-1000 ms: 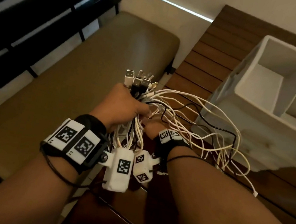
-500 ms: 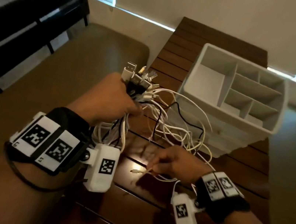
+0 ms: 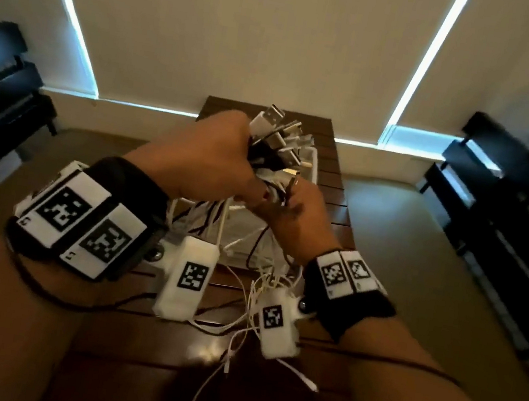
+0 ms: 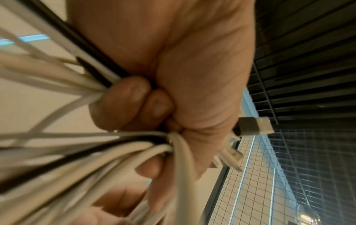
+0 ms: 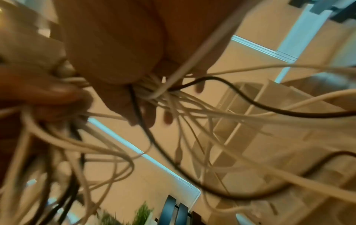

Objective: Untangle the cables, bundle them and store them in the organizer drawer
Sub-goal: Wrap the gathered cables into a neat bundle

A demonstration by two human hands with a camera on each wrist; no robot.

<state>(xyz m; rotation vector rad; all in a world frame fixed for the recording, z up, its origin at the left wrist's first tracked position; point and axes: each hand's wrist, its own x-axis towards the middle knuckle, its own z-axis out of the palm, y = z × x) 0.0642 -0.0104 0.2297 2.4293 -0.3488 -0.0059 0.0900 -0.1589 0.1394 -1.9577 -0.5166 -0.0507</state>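
Above the table [image 3: 336,177], left hand [image 3: 208,153] fists cables [image 3: 275,143] (plugs up); right hand [image 3: 294,219] pinches strands.

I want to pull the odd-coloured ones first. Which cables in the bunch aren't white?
The black cables. A few dark strands run among the white cables, all gripped in the left hand; the right hand holds them just below.

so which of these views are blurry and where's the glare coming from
Head view: dim room, bright strips at the blind edges, a glare patch on the table, far right edge smeared. Left wrist view: the left hand fairly sharp, the cables streaked near the lens. Right wrist view: blurred throughout, the right hand in shadow, the organizer soft.
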